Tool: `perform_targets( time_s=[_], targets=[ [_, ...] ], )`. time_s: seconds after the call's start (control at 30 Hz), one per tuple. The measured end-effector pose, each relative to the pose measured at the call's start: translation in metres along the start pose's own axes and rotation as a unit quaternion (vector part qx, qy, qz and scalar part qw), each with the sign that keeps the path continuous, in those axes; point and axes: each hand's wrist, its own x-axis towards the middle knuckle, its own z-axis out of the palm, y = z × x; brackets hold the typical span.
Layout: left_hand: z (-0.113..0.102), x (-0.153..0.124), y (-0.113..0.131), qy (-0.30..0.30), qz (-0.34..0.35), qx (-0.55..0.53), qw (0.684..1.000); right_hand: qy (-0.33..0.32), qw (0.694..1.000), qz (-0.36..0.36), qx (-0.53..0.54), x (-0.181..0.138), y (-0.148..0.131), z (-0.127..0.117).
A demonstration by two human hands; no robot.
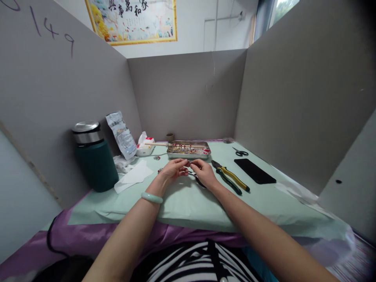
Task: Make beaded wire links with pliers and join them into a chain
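Observation:
My left hand (173,169), with a pale green bangle (152,197) on its wrist, pinches a small dark red beaded piece (188,163) in front of the metal tray (188,156). The fingertips of my right hand (205,173) close on the same piece from the other side. Below my right fingers shows a small tool with a metal tip and dark handle (200,182); I cannot tell whether it lies on the table or rests in the palm. Red beads and many tiny pieces fill the tray, and a light stick (157,144) lies across its left side.
Green-and-yellow pliers (230,177), a black phone-like slab (255,170) and scissors (241,152) lie on the right. At left stand a green flask (95,162), a silver pouch (122,135) and a tissue pack (145,148), with white paper (133,176) nearby. Grey partitions (188,98) enclose the table.

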Motion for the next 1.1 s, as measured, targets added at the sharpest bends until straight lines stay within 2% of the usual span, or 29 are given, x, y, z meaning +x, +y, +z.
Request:
perform_targets(
  time_s=[0.13,0.27,0.4,0.5,0.67,0.83,0.9,1.1],
  targets=[
    [-0.0001,0.0001,0.0006,-0.005,-0.013,0.014,1.0,-0.011,0.994,0.052,0.091,0.0013,-0.0014,-0.0005],
    [-0.0019,-0.0007,0.001,-0.047,-0.018,0.022,0.999,-0.031,0.979,0.1,0.176,0.0012,-0.0058,-0.0014],
    [0.001,-0.0046,0.0044,-0.082,-0.021,-0.007,0.996,-0.048,0.965,0.114,0.232,0.0013,-0.0064,-0.0027],
    [0.004,-0.0061,0.0065,-0.087,-0.016,-0.031,0.996,-0.069,0.955,0.122,0.263,0.0015,-0.0051,-0.0025],
    [0.0022,-0.0029,0.0049,-0.037,-0.009,-0.03,0.999,-0.042,0.978,0.047,0.2,0.0007,-0.004,0.0009],
    [-0.0017,0.0001,0.0009,-0.046,-0.016,-0.029,0.998,-0.002,0.995,-0.025,0.101,-0.0022,-0.0029,0.0028],
    [-0.0016,0.0002,-0.0002,-0.056,-0.019,-0.035,0.998,0.002,0.996,-0.029,0.088,-0.003,-0.0029,0.0028],
    [0.0024,-0.003,0.0007,-0.085,-0.032,-0.058,0.994,-0.009,0.99,0.008,0.139,-0.0023,-0.0007,0.0035]
  ],
)
